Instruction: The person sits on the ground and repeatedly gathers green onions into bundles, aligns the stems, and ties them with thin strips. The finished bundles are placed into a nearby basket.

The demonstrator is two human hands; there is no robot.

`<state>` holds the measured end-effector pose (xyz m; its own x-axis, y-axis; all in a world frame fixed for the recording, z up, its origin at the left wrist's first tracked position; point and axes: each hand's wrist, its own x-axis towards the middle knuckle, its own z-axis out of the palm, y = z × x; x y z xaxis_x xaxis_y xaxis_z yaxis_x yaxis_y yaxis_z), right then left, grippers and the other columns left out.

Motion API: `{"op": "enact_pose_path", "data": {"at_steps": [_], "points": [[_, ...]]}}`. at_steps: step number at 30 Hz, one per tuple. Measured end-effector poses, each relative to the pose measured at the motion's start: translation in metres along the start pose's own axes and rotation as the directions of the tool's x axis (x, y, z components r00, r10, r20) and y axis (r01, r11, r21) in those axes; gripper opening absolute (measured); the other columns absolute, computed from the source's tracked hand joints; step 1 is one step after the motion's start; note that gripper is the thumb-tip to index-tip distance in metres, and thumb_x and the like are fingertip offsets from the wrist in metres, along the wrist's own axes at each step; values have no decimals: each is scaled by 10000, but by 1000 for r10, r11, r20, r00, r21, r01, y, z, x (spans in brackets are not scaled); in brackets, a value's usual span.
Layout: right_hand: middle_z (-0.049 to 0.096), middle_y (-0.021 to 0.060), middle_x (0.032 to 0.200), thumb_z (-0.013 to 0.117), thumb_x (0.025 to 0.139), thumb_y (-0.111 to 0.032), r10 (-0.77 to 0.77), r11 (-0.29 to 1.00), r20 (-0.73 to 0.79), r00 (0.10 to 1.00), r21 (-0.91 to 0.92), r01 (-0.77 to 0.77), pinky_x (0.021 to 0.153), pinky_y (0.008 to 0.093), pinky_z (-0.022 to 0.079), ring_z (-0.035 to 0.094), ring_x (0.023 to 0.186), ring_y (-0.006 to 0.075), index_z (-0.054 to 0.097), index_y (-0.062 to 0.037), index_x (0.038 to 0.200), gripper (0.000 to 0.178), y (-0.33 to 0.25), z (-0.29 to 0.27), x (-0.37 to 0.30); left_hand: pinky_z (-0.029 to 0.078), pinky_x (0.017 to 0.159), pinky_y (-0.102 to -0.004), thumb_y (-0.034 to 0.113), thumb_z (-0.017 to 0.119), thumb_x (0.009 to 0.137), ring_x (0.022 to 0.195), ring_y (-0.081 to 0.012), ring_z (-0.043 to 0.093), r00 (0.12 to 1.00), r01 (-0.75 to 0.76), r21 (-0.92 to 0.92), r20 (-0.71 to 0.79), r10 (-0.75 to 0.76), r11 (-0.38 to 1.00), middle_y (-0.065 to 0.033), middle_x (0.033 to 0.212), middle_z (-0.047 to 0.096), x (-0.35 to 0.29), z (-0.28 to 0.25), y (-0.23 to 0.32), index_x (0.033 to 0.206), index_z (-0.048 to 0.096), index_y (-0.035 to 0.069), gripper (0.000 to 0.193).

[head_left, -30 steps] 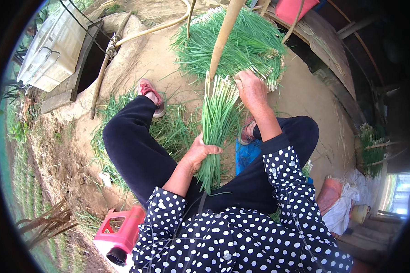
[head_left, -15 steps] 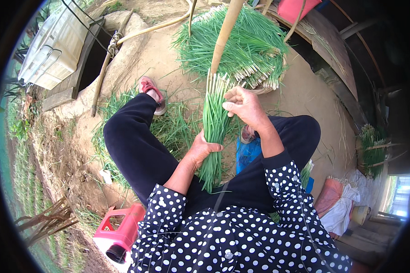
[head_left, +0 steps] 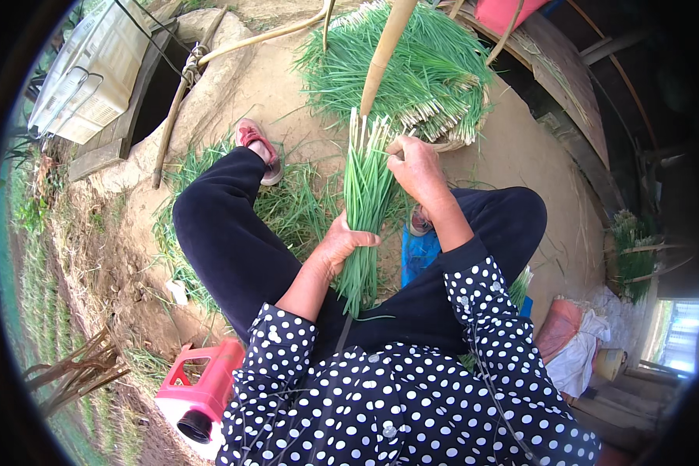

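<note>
left hand grasps the greens; right hand, curled at their two o'clock: cannot tell if pinching. a slack left grip could spill greens.

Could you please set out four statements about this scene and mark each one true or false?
1. The left hand grips the bundle of green stalks. True.
2. The pale ends of the bundle point toward the person. False: they point away, toward the large heap.
3. A pink and white object lies on the person's left. True.
4. The pale crate is at the picture's upper right. False: it is at the upper left.
</note>
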<state>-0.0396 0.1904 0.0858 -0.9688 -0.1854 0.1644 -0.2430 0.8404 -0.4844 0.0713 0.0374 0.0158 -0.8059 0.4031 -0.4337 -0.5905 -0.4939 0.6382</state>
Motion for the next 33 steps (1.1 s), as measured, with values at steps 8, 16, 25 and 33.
{"op": "enact_pose_path", "data": {"at_steps": [8, 16, 25, 33], "points": [[637, 160, 843, 526, 840, -44, -199, 878, 15, 980, -441, 185, 641, 450, 538, 672, 773, 349, 541, -59, 927, 90, 10, -14, 32, 567, 725, -346, -119, 675, 669, 838, -211, 653, 1000, -24, 8, 3, 24, 1000, -117, 1038, 649, -1, 2, 0, 1216, 503, 28, 592], [668, 170, 881, 556, 839, -116, 121, 803, -253, 960, -544, -244, 691, 508, 507, 654, 815, 385, 611, -80, 912, 98, 73, -101, 42, 519, 811, -323, -88, 684, 656, 882, -191, 639, 997, -45, -33, -61, 43, 998, -89, 1025, 666, -6, -4, 16, 1163, 552, 11, 534], [622, 198, 1173, 573, 918, -460, 134, 826, 327, 935, 484, -288, 934, 360, 451, 608, 1080, 263, 537, 30, 1262, 599, 49, -16, -22, 546, 759, -310, -83, 652, 659, 790, -183, 657, 992, -117, -140, -51, 111, 983, -101, 1009, 669, -8, -2, 29, 1130, 579, -19, 481], [634, 161, 1013, 548, 908, -554, 89, 657, 556, 826, 591, -468, 830, 297, 471, 622, 940, 212, 417, 108, 1254, 758, -4, 29, -66, 529, 784, -317, -89, 671, 642, 817, -201, 651, 966, -176, 72, -181, 186, 982, -79, 941, 666, -6, -3, 45, 1110, 571, -8, 485]]}}
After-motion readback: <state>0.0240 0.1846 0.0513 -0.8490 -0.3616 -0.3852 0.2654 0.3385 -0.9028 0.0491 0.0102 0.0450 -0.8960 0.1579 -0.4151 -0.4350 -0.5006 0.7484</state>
